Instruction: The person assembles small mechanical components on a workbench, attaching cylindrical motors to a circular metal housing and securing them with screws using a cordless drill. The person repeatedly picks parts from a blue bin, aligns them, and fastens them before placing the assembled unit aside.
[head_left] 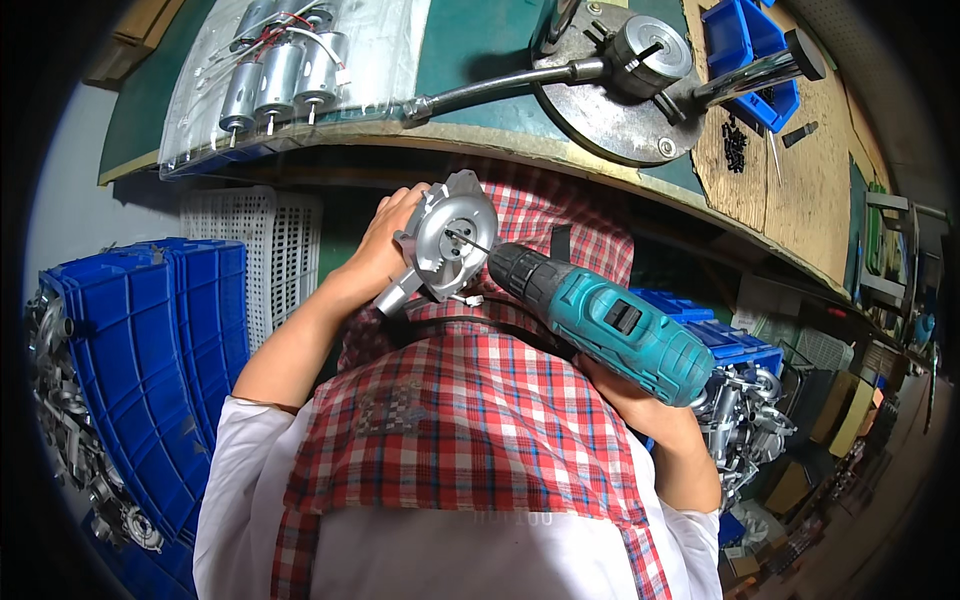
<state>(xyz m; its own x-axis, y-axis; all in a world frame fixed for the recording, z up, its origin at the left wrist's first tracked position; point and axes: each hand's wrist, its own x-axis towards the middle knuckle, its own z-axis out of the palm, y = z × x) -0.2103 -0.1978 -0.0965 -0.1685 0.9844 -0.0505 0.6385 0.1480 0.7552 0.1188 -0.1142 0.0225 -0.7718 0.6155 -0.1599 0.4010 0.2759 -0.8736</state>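
Housing (452, 240), silver cast metal, held over lap by left hand (385, 245); right hand (640, 400) grips teal cordless driver (600, 320), bit in housing. Risk: bit slipping off the screw, since the housing is unsupported.

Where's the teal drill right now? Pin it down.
In the head view, the drill sits right of centre in the right hand, above the plaid apron, its bit in the silver housing the left hand holds.

Green-topped bench (480, 50), bag of motors (280, 70) at left, round metal jig (625, 100) with lever, blue bins (755, 55), black screws (735, 145) on brown board (800, 185)
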